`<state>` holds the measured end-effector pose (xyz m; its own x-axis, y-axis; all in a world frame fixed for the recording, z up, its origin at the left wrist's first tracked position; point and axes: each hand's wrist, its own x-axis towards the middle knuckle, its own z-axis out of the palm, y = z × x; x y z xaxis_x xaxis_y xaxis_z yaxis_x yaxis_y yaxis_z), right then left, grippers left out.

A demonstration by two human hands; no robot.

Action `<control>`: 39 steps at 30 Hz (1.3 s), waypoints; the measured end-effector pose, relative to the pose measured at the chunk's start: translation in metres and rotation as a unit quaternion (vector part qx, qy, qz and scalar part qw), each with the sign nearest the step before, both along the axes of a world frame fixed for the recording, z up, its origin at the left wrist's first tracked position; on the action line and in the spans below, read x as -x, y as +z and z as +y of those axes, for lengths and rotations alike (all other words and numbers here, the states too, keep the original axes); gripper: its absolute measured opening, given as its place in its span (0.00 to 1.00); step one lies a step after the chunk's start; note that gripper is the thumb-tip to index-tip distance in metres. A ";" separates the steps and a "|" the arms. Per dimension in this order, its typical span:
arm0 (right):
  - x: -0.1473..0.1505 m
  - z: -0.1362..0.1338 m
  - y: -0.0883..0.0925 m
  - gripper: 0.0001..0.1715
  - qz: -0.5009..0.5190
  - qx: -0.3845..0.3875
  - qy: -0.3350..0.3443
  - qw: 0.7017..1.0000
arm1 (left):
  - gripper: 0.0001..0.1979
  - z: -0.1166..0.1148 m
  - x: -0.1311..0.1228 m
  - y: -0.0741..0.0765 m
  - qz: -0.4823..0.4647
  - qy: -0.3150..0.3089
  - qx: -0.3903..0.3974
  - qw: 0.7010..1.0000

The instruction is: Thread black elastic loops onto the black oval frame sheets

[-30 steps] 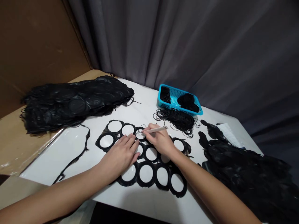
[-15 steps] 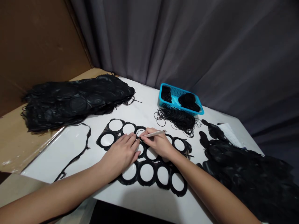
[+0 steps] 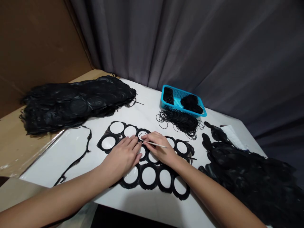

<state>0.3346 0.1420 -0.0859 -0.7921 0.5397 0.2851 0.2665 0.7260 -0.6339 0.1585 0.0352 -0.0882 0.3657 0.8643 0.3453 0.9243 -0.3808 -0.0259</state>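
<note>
A black rubbery sheet (image 3: 148, 188) with several round holes lies flat on the white table surface. My left hand (image 3: 123, 155) rests on its left part, palm down with the fingers spread. In my right hand (image 3: 160, 147) a thin pale stick (image 3: 158, 145) is pinched, its tip at the edge of a hole in the upper row, close to my left fingertips. A thin ring outline shows inside that hole. The fingers and wrists cover part of the sheet's middle.
Behind stands a blue basket (image 3: 179, 109) holding black rings, with loose thin rings (image 3: 182, 122) before it. Black sheets are piled at the left (image 3: 76, 101) and pieces at the right (image 3: 251, 177), beside white paper (image 3: 234, 137). A black strip (image 3: 76, 161) lies left.
The stick in my right hand has tilted lower, its free end swinging down, and my right fingers have turned slightly. My left hand has stayed nearly in place.
</note>
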 end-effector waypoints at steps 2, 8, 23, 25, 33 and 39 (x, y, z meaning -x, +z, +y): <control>-0.002 -0.003 -0.003 0.05 -0.020 -0.055 0.012 0.998 | 0.15 0.000 0.000 0.001 0.000 0.003 0.007 1.000; 0.004 -0.004 -0.004 0.07 -0.090 -0.197 0.028 0.976 | 0.15 0.000 0.001 0.000 -0.012 0.010 0.024 1.000; -0.095 0.043 0.026 0.25 0.204 0.340 -0.338 0.854 | 0.16 0.007 0.016 0.008 -0.096 0.005 0.085 0.992; -0.110 0.025 0.028 0.26 0.234 0.425 -0.326 0.811 | 0.17 0.012 0.019 0.013 -0.112 0.000 0.099 0.989; -0.134 -0.021 0.036 0.24 0.270 0.529 -0.253 0.764 | 0.18 0.035 -0.016 0.049 -0.224 -0.064 0.195 0.953; -0.120 -0.041 0.046 0.17 0.210 0.448 -0.218 0.841 | 0.26 0.065 -0.074 0.063 -0.423 -0.156 0.369 0.813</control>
<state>0.4546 0.1006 -0.0398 -0.3938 0.9001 -0.1863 0.0002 -0.2027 -0.9793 0.2329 0.1003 -0.0250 0.5087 0.8608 0.0182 0.3477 -0.2247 0.9103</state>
